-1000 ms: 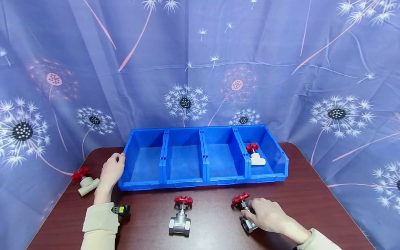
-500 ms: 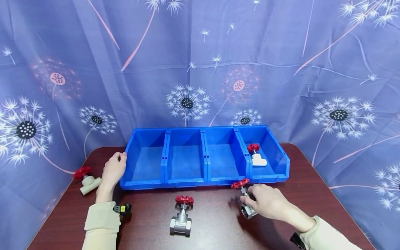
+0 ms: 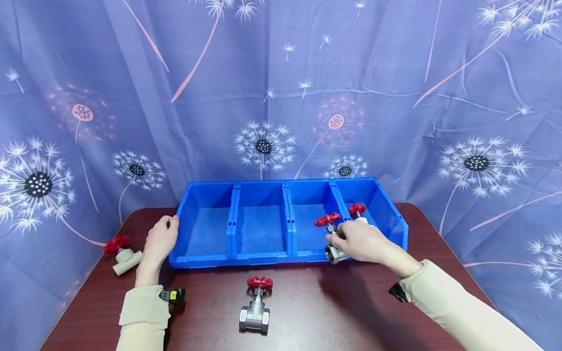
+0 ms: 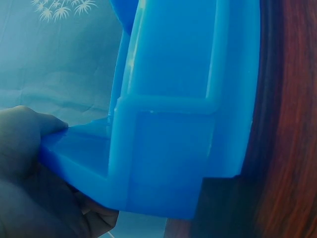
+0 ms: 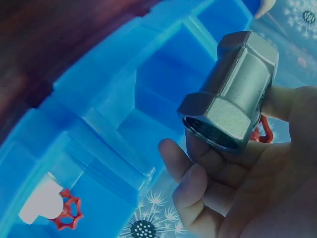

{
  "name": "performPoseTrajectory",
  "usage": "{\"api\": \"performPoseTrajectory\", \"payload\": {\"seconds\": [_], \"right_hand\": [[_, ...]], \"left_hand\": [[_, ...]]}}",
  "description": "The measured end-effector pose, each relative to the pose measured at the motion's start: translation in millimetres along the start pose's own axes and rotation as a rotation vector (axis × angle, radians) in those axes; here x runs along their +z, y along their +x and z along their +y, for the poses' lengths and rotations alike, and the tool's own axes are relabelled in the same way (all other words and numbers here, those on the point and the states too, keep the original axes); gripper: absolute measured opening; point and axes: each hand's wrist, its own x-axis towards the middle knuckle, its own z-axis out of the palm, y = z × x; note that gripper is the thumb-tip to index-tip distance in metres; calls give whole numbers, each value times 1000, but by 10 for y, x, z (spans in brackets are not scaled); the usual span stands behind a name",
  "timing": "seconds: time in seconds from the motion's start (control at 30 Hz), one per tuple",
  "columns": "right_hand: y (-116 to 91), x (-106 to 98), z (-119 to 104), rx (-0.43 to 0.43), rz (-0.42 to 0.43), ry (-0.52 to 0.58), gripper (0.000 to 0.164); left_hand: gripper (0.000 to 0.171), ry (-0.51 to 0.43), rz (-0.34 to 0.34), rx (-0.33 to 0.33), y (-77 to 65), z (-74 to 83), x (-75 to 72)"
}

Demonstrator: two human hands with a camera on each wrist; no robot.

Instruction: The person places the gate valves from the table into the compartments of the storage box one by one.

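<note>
Blue-violet curtain [image 3: 395, 126] w/ white & pink dandelion print fills the far side; dark red-brown table [image 3: 303, 312] spans the near side; on the table's far part, a row of four joined blue bins [image 3: 259, 257], open-topped, runs left to right; cream left sleeve [image 3: 145, 307] & right sleeve [image 3: 465, 302] reach in from the near side, each w/ a small black device at the wrist.

Left hand [image 3: 161, 239] grips the row's far-left end, thumb on top of the rim, fingers curled beneath; right hand [image 3: 362, 239] grasps a steel valve [image 3: 334, 253] btwn thumb & fingers, raised over the near rim of the third bin from left; its red handwheel is toward the far side, its hex-ended body toward the near side; a shadow falls on the table below.

Second steel valve [image 3: 254, 314], also red-wheeled, sits on the table, near side, approx. centre; beige valve [image 3: 125, 258] w/ red wheel lies at left, just beside the left forearm; white valve [image 5: 42, 201], same wheel colour, lies in the far-right bin, partly hidden by the right hand in the head view.
</note>
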Motion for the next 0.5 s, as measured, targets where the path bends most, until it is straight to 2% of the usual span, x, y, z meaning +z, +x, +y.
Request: {"api": "performPoseTrajectory", "payload": {"seconds": [0.27, 0.5], "right_hand": [[448, 51, -46, 37, -50, 31, 45], [772, 166, -52, 119, -66, -4, 48]], "left_hand": [[54, 3, 8, 15, 0, 5, -14], [55, -4, 9, 9, 9, -14, 1]]}}
